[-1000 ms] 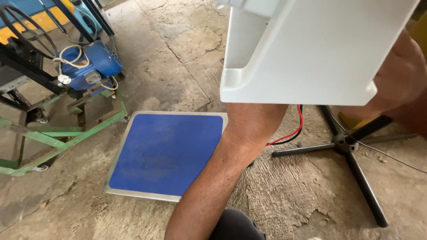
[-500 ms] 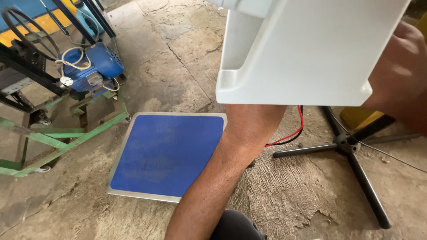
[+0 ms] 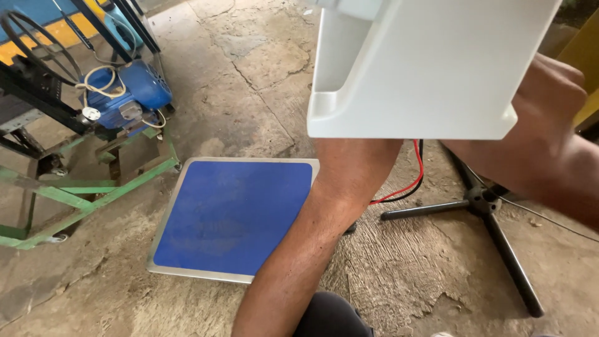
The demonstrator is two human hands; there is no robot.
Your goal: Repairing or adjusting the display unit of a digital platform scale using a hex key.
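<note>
A large white plastic housing (image 3: 430,68) is held up close in front of me and fills the upper right of the view. My right hand (image 3: 549,106) is closed around its right edge. My left forearm (image 3: 324,218) rises from the bottom centre and disappears behind the housing's underside, so the left hand itself is hidden. Below on the ground lies a square weighing platform with a blue mat and a metal rim (image 3: 234,218), just left of my forearm.
A blue electric motor (image 3: 134,93) with coiled cable sits on a green metal frame (image 3: 93,193) at the left. A black stand base with spreading legs (image 3: 486,206) rests on the floor at the right, with red and black wires (image 3: 412,181) beside it. The floor is cracked concrete.
The white housing has risen slightly, and my right hand has shifted a little higher on its right edge. The rest stays put.
</note>
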